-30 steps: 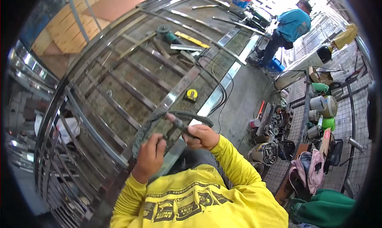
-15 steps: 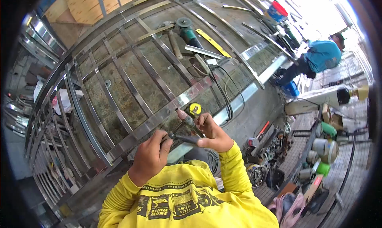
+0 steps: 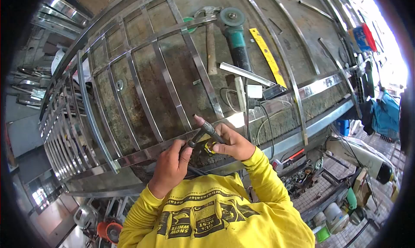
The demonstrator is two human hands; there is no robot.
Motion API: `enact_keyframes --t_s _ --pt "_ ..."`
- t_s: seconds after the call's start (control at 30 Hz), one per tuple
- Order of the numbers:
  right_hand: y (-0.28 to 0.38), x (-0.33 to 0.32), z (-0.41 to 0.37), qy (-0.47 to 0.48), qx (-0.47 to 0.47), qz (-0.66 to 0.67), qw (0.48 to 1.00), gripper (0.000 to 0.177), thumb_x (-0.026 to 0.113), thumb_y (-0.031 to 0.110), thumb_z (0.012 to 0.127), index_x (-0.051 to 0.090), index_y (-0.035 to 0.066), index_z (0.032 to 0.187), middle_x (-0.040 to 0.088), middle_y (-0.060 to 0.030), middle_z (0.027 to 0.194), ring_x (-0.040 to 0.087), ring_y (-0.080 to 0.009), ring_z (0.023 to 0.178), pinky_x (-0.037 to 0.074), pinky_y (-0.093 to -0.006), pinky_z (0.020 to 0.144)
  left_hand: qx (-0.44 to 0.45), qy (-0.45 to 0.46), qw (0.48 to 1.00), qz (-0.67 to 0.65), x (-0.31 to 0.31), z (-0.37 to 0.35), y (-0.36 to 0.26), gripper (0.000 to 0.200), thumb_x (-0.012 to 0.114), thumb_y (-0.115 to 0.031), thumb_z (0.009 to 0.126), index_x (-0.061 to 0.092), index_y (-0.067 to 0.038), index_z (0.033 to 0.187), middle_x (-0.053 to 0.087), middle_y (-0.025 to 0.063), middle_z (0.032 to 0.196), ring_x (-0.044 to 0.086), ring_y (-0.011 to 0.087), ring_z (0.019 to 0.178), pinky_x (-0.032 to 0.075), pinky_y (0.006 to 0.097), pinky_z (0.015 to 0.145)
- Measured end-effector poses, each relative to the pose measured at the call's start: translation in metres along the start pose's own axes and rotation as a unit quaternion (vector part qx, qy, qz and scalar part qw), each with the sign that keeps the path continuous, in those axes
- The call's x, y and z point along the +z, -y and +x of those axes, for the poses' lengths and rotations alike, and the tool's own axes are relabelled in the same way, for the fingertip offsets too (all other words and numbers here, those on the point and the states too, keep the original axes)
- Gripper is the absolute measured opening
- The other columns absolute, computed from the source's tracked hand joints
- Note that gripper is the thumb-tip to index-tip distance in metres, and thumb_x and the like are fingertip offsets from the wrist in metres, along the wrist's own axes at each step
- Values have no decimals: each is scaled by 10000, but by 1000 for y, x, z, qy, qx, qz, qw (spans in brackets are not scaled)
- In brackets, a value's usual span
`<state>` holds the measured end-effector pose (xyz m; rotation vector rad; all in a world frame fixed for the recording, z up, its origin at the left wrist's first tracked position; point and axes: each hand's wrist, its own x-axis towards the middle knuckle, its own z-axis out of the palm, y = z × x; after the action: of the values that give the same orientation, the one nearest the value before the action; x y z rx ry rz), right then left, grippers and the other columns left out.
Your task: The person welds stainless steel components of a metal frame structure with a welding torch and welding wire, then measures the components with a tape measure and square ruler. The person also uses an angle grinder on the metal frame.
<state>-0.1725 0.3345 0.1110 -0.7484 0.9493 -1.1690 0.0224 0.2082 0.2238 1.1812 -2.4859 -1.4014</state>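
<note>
**Steadying a torch at the edge of a steel grille**

Gripping a welding torch (image 3: pixel 206 128) in both hands at the near edge of the steel grille (image 3: pixel 202 71), and aiming its pale nozzle up across the bars. Wrapping the right hand (image 3: pixel 232 143) fully round the handle and closing the fingers tight. Curling the left hand (image 3: pixel 169 166) shut on the dark lead (image 3: pixel 190 143) just behind it. Leaving an angle grinder (image 3: pixel 232 29), a hammer (image 3: pixel 210 47) and a yellow level (image 3: pixel 267 55) lying toward the grille's far side on the worktop (image 3: pixel 181 70). Letting loose cables (image 3: pixel 247 114) trail over the grille's right-hand bars.

Arguably risking a snag by dragging the lead over a bar edge or catching it on those cables, so jerking the nozzle off line. Probably courting a cut or a slip too, working bare-handed so close to the grille's polished, sharp-looking strip. Possibly nudging the small yellow object (image 3: pixel 209 147) beneath the right hand off the grille's near rail.
</note>
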Motion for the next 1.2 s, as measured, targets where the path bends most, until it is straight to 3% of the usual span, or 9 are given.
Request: enact_keyframes --t_s 0.17,0.27,0.47,0.57,0.7,0.83,1.1,1.17,1.2 --pt "20 -25 30 26 124 270 955 521 496 450 1020 472 6 1291 553 -51 1142 561 -134 986 447 -288 889 -96 0 995 11 -4 16 -10 237 521 -249 1015 540 -14 1039 619 200 853 618 418 783 476 423 677" --pt "5 -34 42 79 84 124 986 460 485 440 1026 508 16 1204 570 -51 1127 574 -141 960 457 -291 869 -132 -37 990 -7 -1 17 -6 253 514 -260 1019 546 -11 1056 613 199 838 616 416 781 474 427 687" --pt "18 -37 63 100 168 233 952 321 704 144 912 430 69 1063 504 -9 985 509 -88 864 434 -253 787 -169 -49 984 -9 0 16 -4 264 505 -260 1024 546 -2 1067 597 188 777 617 397 721 476 419 659" --pt "9 -35 68 109 122 182 970 358 706 10 884 400 86 1053 518 -8 1031 532 -82 860 441 -243 739 -197 -44 979 -27 2 9 2 371 479 -366 1039 567 -14 1112 594 53 826 607 116 672 483 289 562" --pt "33 -33 68 105 163 215 957 325 598 192 991 473 29 1243 571 -2 997 534 -74 799 442 -246 676 -240 -94 966 -39 2 9 -7 373 472 -359 1043 560 -9 1140 583 46 844 585 102 678 497 279 561" --pt "16 -35 83 104 141 72 982 392 507 358 1032 636 11 1164 621 -14 824 566 -119 760 480 -294 706 -262 -85 961 -15 -6 7 2 386 467 -354 1044 538 0 1178 581 58 864 573 107 656 528 282 548" --pt "17 -46 76 -27 93 -182 979 187 508 148 976 601 19 1074 542 -29 724 520 -116 640 455 -300 608 -274 -205 933 -113 -12 33 37 394 462 -404 1045 568 -25 1061 589 40 815 547 104 574 472 259 493" --pt "14 -47 81 -50 91 -203 974 332 509 298 970 594 -5 1076 637 -273 836 636 -444 830 499 -479 759 -305 -176 931 -97 -11 47 51 360 463 -371 1045 578 -31 1022 582 50 783 538 116 521 452 261 475" --pt "9 -44 84 -72 63 -179 979 318 522 300 971 593 -1 1049 634 -271 828 633 -443 820 496 -478 749 -307 -161 935 -77 -8 54 65 355 463 -363 1044 585 -31 1012 568 54 761 540 116 528 450 260 473"
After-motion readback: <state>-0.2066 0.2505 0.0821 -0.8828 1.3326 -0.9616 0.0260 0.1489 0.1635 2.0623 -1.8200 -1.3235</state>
